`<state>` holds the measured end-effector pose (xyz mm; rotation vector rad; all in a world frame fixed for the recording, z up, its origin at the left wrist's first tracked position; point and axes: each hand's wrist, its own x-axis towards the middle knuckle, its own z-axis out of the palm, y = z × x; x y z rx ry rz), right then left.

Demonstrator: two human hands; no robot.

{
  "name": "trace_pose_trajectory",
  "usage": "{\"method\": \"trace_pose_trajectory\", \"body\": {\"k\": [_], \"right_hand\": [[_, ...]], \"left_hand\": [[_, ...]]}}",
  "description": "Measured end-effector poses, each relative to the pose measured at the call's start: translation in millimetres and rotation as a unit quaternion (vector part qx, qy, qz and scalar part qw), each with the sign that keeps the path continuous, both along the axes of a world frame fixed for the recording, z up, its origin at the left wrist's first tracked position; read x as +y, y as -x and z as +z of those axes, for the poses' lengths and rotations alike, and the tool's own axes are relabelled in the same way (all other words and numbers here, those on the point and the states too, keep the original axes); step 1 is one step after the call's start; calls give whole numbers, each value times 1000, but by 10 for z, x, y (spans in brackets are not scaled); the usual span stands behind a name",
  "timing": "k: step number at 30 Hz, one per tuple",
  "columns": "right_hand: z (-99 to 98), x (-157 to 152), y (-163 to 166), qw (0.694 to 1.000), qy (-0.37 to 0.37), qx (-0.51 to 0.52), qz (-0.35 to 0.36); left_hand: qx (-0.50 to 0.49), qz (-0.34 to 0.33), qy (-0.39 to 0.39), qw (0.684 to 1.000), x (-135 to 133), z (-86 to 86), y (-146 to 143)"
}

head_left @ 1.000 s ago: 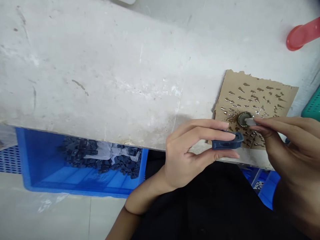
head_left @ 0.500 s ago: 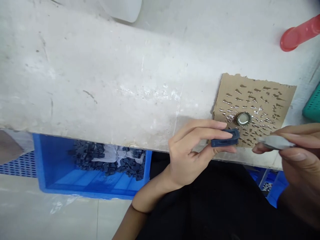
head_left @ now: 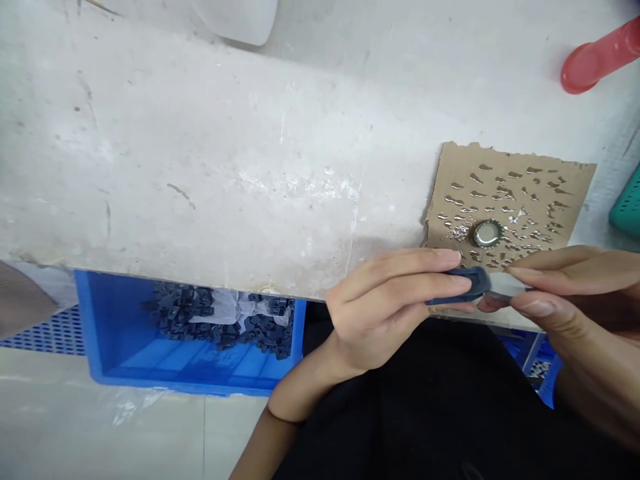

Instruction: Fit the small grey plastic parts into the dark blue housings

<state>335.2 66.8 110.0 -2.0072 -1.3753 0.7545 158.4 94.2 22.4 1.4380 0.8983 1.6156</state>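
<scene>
Between the fingers and thumb of my left hand (head_left: 385, 303) is a small dark blue plastic part (head_left: 473, 285) with a hollow oblong end. My right hand (head_left: 570, 287) pinches a small flat grey-white piece (head_left: 507, 285), whose left end meets the open right end of the dark part; how far it reaches inside is hidden. Both hands are over the front edge of the table. Just beyond them lies a square of cardboard (head_left: 460, 173) dotted with shiny drops, and on it a metal bottle cap (head_left: 488, 234) sits with its hollow side up.
Below the table edge at left, a blue crate (head_left: 190, 381) holds many dark plastic parts (head_left: 220, 327) and clear bags. A red cylindrical object (head_left: 595, 63), a green basket (head_left: 627, 207) and a white container (head_left: 240, 20) stand on the table (head_left: 225, 147).
My right hand has moved left with the grey-white piece, closing the gap to the dark blue part. My left hand still holds that part, slightly further right.
</scene>
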Motion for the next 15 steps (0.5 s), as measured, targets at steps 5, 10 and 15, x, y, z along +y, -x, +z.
{"method": "trace_pose_trajectory", "body": {"k": [5, 10, 15], "right_hand": [[15, 1, -10, 999, 13, 3, 41], [-71, 14, 61, 994, -34, 77, 66], [-94, 62, 159, 995, -50, 71, 43]], "left_hand": [[45, -8, -8, 999, -10, 70, 113], [116, -48, -58, 990, 96, 175, 233], [84, -24, -25, 996, 64, 91, 153]]}}
